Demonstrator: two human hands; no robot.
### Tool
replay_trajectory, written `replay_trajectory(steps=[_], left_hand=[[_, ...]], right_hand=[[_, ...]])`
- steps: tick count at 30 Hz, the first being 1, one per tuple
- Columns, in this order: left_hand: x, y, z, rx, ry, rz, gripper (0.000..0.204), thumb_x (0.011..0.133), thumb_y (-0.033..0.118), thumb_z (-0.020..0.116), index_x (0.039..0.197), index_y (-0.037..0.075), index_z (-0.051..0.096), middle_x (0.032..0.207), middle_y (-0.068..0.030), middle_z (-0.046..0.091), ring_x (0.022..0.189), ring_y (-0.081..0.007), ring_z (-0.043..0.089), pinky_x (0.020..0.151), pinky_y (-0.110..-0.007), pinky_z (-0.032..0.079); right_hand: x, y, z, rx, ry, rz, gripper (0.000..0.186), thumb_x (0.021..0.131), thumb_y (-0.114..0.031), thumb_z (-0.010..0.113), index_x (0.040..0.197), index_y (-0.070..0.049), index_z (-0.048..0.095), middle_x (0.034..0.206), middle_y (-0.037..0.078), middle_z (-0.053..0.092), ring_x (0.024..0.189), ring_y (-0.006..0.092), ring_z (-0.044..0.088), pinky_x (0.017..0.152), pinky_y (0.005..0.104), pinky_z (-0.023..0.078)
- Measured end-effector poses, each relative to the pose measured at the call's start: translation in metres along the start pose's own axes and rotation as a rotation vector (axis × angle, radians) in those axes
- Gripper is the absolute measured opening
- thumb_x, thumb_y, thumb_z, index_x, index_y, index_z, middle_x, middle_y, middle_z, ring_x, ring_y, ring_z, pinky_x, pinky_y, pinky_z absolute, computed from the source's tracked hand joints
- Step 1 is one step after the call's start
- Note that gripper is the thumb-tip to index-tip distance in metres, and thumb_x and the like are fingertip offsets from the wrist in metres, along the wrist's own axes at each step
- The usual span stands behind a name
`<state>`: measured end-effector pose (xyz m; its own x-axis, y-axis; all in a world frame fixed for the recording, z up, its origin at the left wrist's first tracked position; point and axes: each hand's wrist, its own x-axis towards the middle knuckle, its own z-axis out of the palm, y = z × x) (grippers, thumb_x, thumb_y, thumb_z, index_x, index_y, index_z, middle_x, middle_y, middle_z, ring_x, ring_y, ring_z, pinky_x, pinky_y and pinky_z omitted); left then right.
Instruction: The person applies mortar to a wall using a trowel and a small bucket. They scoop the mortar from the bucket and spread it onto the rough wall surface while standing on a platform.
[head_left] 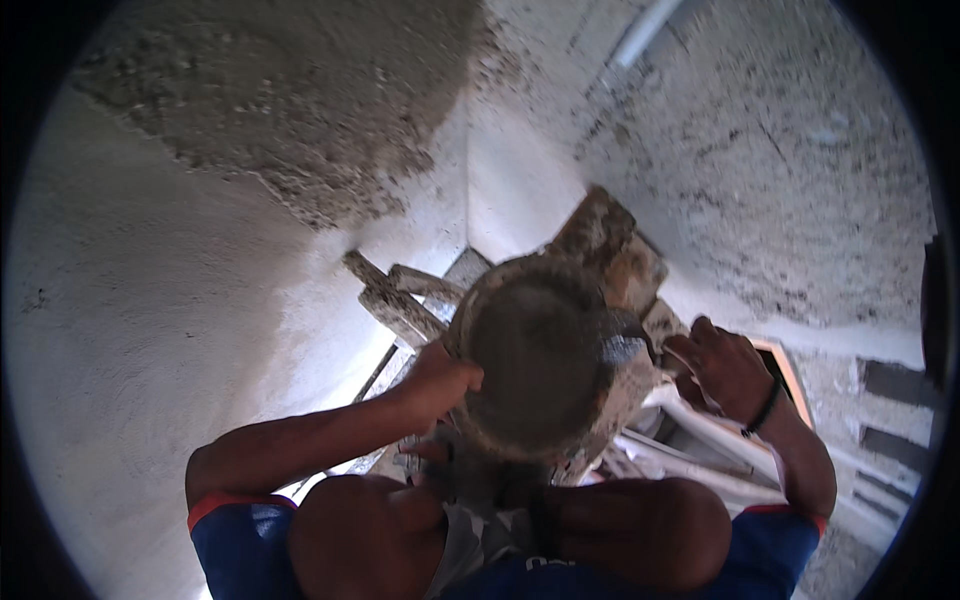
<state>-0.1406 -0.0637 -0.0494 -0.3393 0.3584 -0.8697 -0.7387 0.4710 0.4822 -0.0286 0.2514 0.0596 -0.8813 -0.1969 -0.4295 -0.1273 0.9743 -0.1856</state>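
A round basin (530,420) holding wet grey mortar (530,355) is in front of me, above my bent knees. My left hand (442,380) is closed on its left rim, thumb over the edge. At the right rim, a trowel's metal blade (622,348) reaches over the mortar. My right hand (722,370), with a dark band at the wrist, is closed round the trowel's handle end; the handle itself is mostly hidden by the fingers.
Rough wooden boards (400,300) and stained blocks or planks (605,240) lie beyond the basin. Walls meet in a corner ahead; fresh dark plaster (300,90) covers the upper left wall. A pale pipe (648,32) runs at the top. Clutter and an orange-edged frame (790,380) lie lower right.
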Motion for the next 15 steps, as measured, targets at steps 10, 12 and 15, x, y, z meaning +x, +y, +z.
replay_trajectory(steps=[10,12,15], left_hand=[[0.0,-0.008,0.013,0.091,0.014,0.197,0.042,0.067,-0.004,0.056,0.109,-0.005,0.056,0.088,-0.0115,0.063,0.077,-0.0211,0.062,0.066,-0.036,0.052],[-0.002,-0.009,0.008,0.096,0.023,0.202,0.041,0.067,-0.004,0.056,0.107,-0.005,0.057,0.087,-0.011,0.063,0.076,-0.0206,0.062,0.066,-0.035,0.051],[-0.005,-0.01,-0.003,0.055,0.016,0.15,0.035,0.067,-0.003,0.057,0.102,-0.005,0.06,0.083,-0.0099,0.064,0.073,-0.0206,0.062,0.063,-0.035,0.051]], right_hand=[[0.013,-0.018,0.109,0.295,-0.124,-0.008,0.033,0.079,-0.018,0.063,0.109,-0.006,0.06,0.094,0.02,0.064,0.079,0.0345,0.065,0.069,0.043,0.054],[0.011,-0.012,0.129,0.481,-0.044,-0.098,0.031,0.077,-0.019,0.065,0.104,-0.002,0.063,0.104,0.013,0.066,0.086,0.0321,0.066,0.075,0.0415,0.055],[0.015,-0.011,0.126,0.586,0.046,-0.164,0.035,0.077,-0.016,0.067,0.108,-0.003,0.063,0.103,0.013,0.066,0.085,0.0316,0.066,0.074,0.0401,0.055]])
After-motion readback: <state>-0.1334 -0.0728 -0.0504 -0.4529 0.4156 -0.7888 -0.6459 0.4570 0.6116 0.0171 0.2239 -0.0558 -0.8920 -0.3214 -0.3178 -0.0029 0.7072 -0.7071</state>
